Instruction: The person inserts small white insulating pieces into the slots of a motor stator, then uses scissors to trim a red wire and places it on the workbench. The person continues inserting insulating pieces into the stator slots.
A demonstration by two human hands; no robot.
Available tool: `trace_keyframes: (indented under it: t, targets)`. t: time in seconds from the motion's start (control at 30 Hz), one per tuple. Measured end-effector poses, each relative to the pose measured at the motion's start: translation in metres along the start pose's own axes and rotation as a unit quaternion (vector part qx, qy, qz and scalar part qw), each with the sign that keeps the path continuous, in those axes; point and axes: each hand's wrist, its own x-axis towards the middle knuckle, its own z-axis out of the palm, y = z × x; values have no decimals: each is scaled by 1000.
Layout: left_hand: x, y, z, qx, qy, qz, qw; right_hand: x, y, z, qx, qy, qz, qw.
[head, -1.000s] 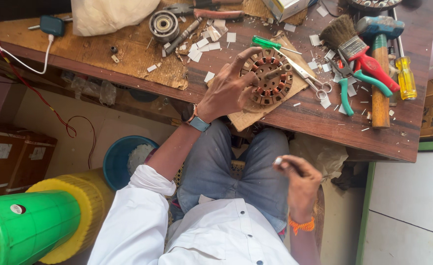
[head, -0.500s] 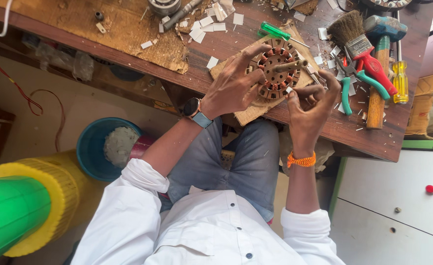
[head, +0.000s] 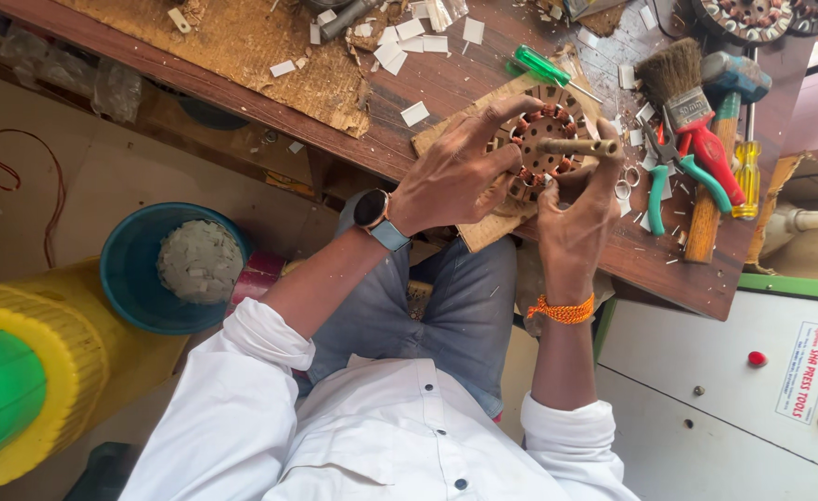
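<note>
A round motor stator with copper windings (head: 541, 130) lies on a piece of cardboard (head: 469, 232) at the edge of the wooden workbench (head: 427, 93). My left hand (head: 455, 176) grips the stator's left side, fingers spread over its rim. My right hand (head: 576, 209) holds a short brass-coloured rod (head: 576, 147) laid across the top of the stator. A watch sits on my left wrist and an orange thread band on my right wrist.
On the bench right of the stator lie a paint brush (head: 678, 79), red and green pliers (head: 696, 158), a hammer (head: 720, 139) and a yellow screwdriver (head: 747, 167). A green screwdriver (head: 543, 67) and white paper slips lie behind. A blue tub (head: 140, 278) stands on the floor.
My right hand came up from my lap to the stator and now holds the brass rod across it. The camera moved closer and shifted left.
</note>
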Motion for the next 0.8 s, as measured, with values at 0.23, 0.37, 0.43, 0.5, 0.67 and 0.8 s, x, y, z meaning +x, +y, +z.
trace_keyframes:
  t: [0.23, 0.37, 0.43, 0.5, 0.67, 0.8]
  targets:
    - [0, 1, -6, -34, 5, -3, 999, -1, -11, 2, -25, 11, 21, 999]
    - [4, 2, -7, -39, 24, 22, 999, 3, -17, -2, -70, -17, 63, 995]
    - [4, 1, -5, -50, 2, 17, 999, 7, -19, -4, -92, -30, 75, 993]
    - [3, 2, -3, -61, -4, 20, 998, 11, -19, -6, -108, -43, 81, 990]
    - [1, 2, 1, -56, 14, 40, 997, 11, -13, -2, -114, -37, 24, 992]
    - [3, -3, 4, -66, 19, 46, 997, 8, -7, -2, -200, 18, -44, 979]
